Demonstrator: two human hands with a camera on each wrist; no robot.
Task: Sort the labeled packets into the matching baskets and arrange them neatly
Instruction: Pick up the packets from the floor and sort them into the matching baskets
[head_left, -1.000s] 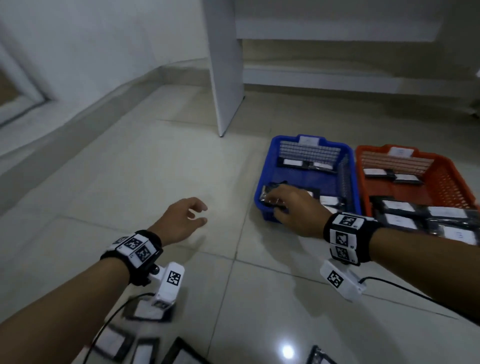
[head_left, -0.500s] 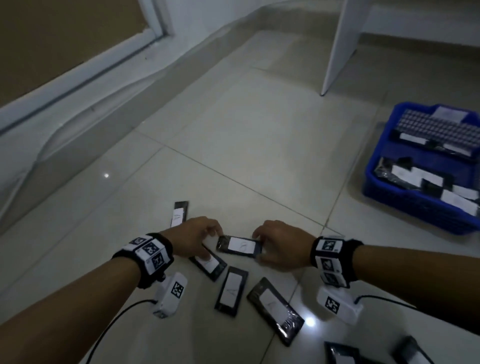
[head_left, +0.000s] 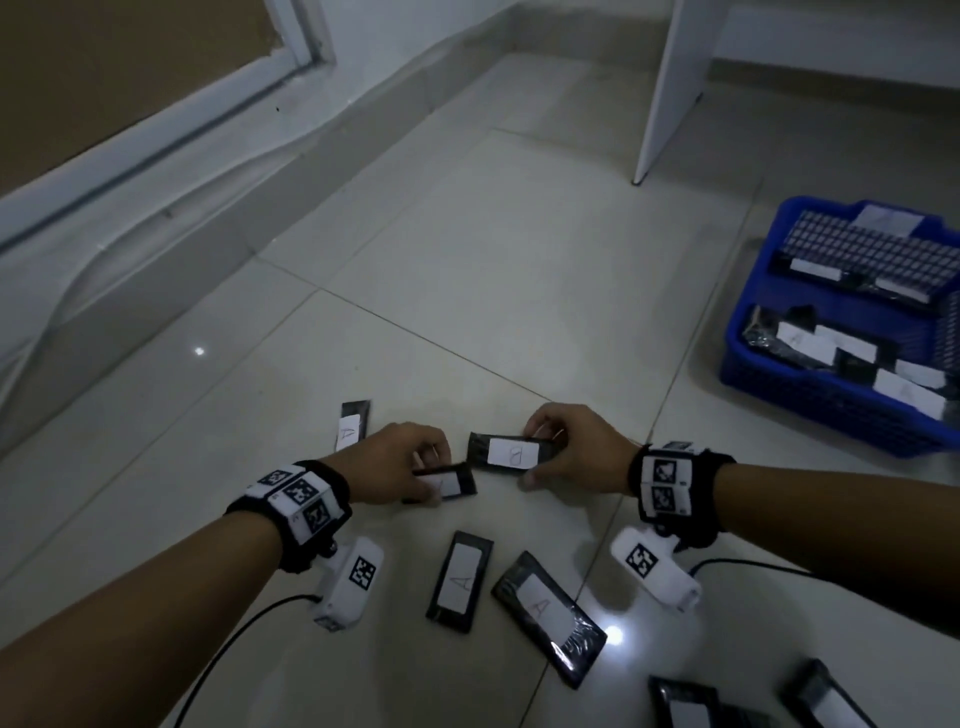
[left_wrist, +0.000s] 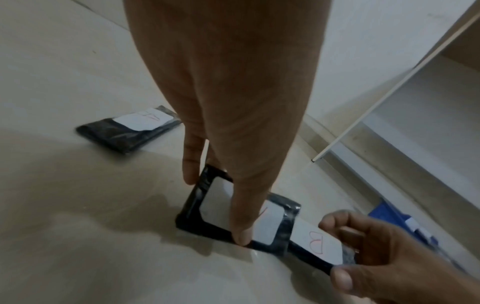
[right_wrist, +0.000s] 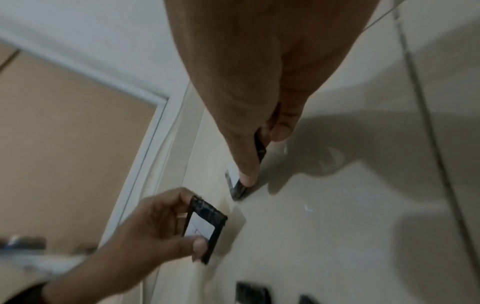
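Right hand (head_left: 576, 452) pinches the B-labelled packet (head_left: 511, 453) by its end, just beside the left hand (head_left: 395, 462), whose thumb and fingers clasp another packet (head_left: 449, 483), with the blue basket (head_left: 810, 395) well apart.

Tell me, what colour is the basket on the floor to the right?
The basket is blue, with a mesh-patterned wall; the head view shows it best.
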